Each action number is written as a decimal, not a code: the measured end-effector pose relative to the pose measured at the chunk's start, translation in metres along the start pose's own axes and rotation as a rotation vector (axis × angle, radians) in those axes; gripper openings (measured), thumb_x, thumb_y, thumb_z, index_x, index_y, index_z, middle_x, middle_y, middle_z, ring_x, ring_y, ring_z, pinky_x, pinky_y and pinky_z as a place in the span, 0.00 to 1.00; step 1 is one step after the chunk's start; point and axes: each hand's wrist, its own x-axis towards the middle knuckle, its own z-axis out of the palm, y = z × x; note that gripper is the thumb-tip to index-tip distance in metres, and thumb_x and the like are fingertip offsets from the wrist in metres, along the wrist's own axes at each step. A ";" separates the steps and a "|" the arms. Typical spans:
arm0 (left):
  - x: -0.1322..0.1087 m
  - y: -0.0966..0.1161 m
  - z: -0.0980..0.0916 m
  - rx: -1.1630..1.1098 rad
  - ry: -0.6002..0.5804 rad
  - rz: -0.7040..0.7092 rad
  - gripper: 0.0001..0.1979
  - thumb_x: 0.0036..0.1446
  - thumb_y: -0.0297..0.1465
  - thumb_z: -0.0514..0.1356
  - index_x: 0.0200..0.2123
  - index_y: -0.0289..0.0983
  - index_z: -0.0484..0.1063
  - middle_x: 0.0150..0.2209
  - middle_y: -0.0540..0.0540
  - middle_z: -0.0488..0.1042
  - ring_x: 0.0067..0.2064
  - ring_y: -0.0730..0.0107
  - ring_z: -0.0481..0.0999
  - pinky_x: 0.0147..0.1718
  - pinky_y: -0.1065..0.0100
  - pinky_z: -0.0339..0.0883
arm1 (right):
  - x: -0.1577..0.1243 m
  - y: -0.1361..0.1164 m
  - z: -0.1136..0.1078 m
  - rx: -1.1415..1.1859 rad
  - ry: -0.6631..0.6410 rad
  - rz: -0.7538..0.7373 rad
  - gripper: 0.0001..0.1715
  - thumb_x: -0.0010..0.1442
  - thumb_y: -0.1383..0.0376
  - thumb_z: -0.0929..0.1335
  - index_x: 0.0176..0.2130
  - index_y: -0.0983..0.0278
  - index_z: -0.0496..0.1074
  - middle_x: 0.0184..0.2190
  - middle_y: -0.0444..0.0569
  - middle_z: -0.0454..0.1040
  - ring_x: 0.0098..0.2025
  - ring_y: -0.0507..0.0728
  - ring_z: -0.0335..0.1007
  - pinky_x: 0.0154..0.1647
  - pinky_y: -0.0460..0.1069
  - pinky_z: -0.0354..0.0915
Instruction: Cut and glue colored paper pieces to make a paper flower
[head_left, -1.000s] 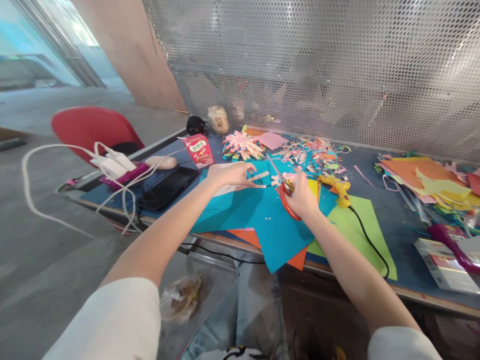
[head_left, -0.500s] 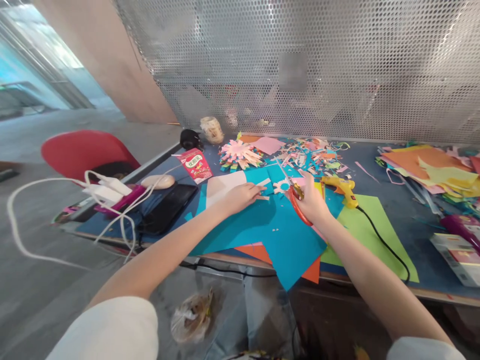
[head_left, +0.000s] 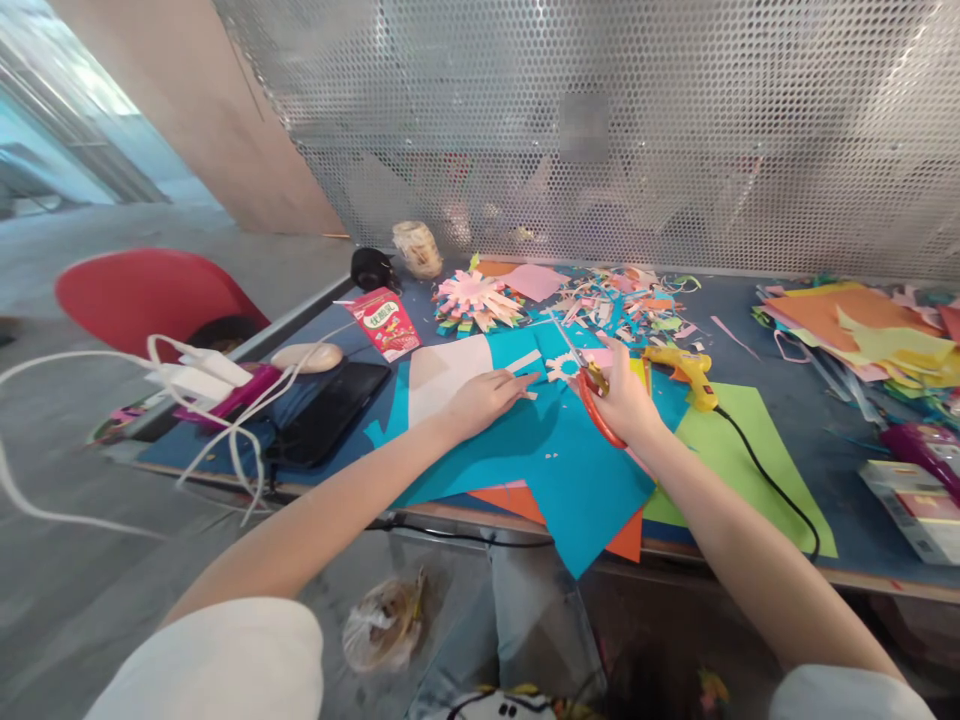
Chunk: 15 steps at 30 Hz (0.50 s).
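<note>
My right hand (head_left: pixel 626 395) is wrapped round a pair of scissors (head_left: pixel 598 412) with red-orange handles, the blades pointing away and up to the left. My left hand (head_left: pixel 487 402) rests low over blue paper (head_left: pixel 570 490), its fingers closed on a small pale pink paper strip (head_left: pixel 531 395), mostly hidden beneath them. Another pale strip (head_left: pixel 525 364) lies just beyond its fingertips. Between the hands, close to the scissors, lies a pale pink fringed paper piece (head_left: pixel 561 368). A pale pink sheet (head_left: pixel 444 372) lies left of my left hand.
A layered fringed paper flower (head_left: pixel 478 298) and paper scraps (head_left: pixel 630 303) sit at the back. A yellow glue gun (head_left: pixel 686 372) lies on the right by green paper (head_left: pixel 739 450). On the left are a black phone (head_left: pixel 330 415), white cables (head_left: pixel 238 430) and a red carton (head_left: pixel 386 325).
My left fingers have shifted slightly over the small strip, covering more of it. The scissors stay in my right hand. The view has tilted a little.
</note>
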 end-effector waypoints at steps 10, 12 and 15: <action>0.004 0.022 -0.007 -0.570 -0.015 -0.298 0.35 0.49 0.43 0.64 0.59 0.40 0.60 0.35 0.47 0.78 0.36 0.67 0.79 0.39 0.66 0.71 | -0.003 -0.002 0.002 -0.018 -0.026 0.000 0.44 0.54 0.50 0.65 0.61 0.66 0.48 0.32 0.50 0.76 0.34 0.62 0.73 0.31 0.51 0.62; 0.006 0.025 -0.006 -0.644 -0.033 -0.354 0.39 0.47 0.43 0.65 0.61 0.41 0.56 0.39 0.47 0.77 0.34 0.68 0.79 0.39 0.66 0.72 | -0.004 -0.003 0.002 -0.040 -0.026 0.001 0.43 0.54 0.51 0.65 0.61 0.66 0.48 0.30 0.49 0.75 0.32 0.62 0.73 0.30 0.50 0.61; 0.006 0.025 -0.003 -0.687 -0.040 -0.356 0.39 0.48 0.42 0.64 0.61 0.41 0.55 0.40 0.45 0.78 0.36 0.67 0.79 0.41 0.64 0.71 | -0.003 -0.004 0.002 -0.059 -0.023 -0.002 0.42 0.55 0.53 0.65 0.61 0.66 0.48 0.28 0.47 0.74 0.31 0.61 0.73 0.28 0.49 0.60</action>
